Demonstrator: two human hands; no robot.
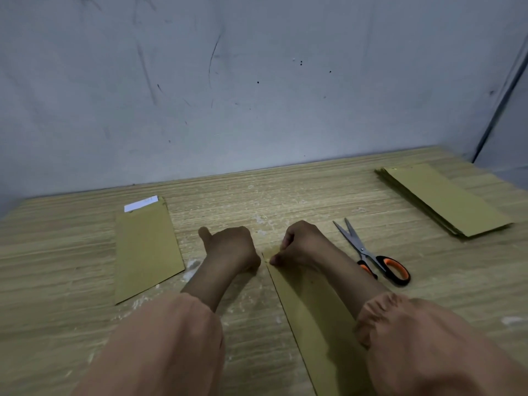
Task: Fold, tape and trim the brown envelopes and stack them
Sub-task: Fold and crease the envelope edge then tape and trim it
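1. Working envelope (311, 318): brown, lies flat on the wooden counter (285, 195), long axis running from the bottom edge of view up to centre. Right forearm lies over part of it.
2. Right hand (300, 245): fingers curled, thumb and fingertips pinching the far end of that envelope at its left corner.
3. Left hand (228, 247): clenched into a loose fist, thumb sticking out to the left, heel of the hand on the counter just left of the envelope's far corner. Can't tell whether it grips anything; nothing visible in it.
4. Single envelope (145, 252): flat on the counter left of the left hand, apart from it. White strip (141, 203) shows at its far end.
5. Envelope stack (445, 201): far right of the counter, near the wall (257, 81), edges slightly fanned.
6. Scissors (371, 252): orange-and-black handles, blades slightly apart, tips pointing away; on the counter just right of the right forearm, between it and the stack.
7. Both sleeves (160, 347) peach-coloured, gathered at the cuffs.
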